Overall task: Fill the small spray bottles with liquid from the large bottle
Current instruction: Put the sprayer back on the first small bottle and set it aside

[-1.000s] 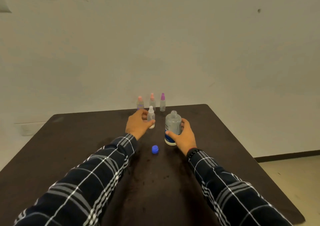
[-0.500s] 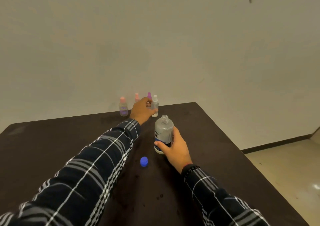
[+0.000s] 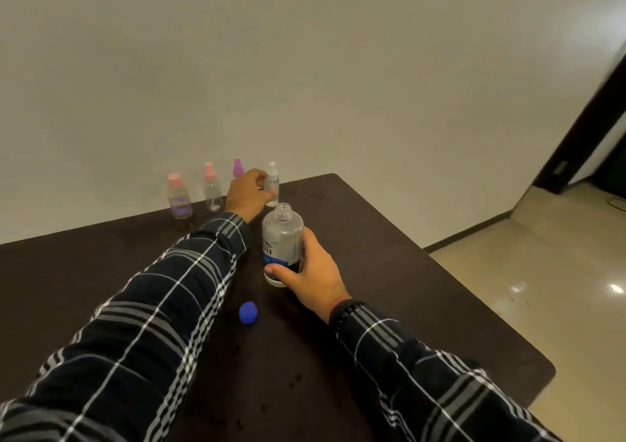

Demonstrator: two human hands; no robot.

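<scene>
My right hand [image 3: 313, 274] grips the large clear bottle [image 3: 282, 240], which stands upright and uncapped on the dark table [image 3: 389, 272]. Its blue cap [image 3: 248, 312] lies on the table nearer to me. My left hand [image 3: 246, 195] reaches to the far edge and holds a small white-capped spray bottle [image 3: 272, 184], standing at the right end of a row. In that row stand two pink-capped small bottles [image 3: 179, 196] [image 3: 212, 187] and a purple-capped one [image 3: 238, 168], partly hidden behind my left hand.
The table's far edge runs close to a pale wall [image 3: 305, 69]. Its right edge drops to a tiled floor [image 3: 542, 272]. A dark doorway [image 3: 596, 130] shows at the far right.
My left hand carried the white-capped bottle from beside the large bottle out to the row at the far edge. The right hand kept its grip; the camera swung right.
</scene>
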